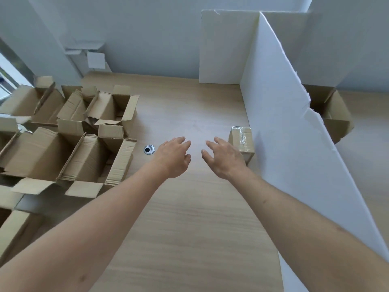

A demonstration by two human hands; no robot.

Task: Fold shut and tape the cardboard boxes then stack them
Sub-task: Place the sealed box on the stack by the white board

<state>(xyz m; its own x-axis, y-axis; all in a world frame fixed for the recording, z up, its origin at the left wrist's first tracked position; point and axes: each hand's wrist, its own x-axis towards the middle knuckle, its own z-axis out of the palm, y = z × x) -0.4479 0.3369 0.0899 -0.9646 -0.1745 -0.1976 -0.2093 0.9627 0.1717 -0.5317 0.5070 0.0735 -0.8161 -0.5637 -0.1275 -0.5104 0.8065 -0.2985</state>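
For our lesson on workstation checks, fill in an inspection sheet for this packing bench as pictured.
Surface: pale wooden tabletop, with a round metal cable port.
Job's things: open brown cardboard boxes crowded at left; one taped-shut brown cardboard box at right.
Clutter: nothing seen.
Hands: left hand and right hand open, holding nothing.
Cables: nothing seen.
Surroundings: white foam-board partition; another open box behind it.

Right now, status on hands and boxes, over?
Left hand and right hand open, empty, over the table. One taped box by the white board. Open boxes waiting left. Nothing in the way.
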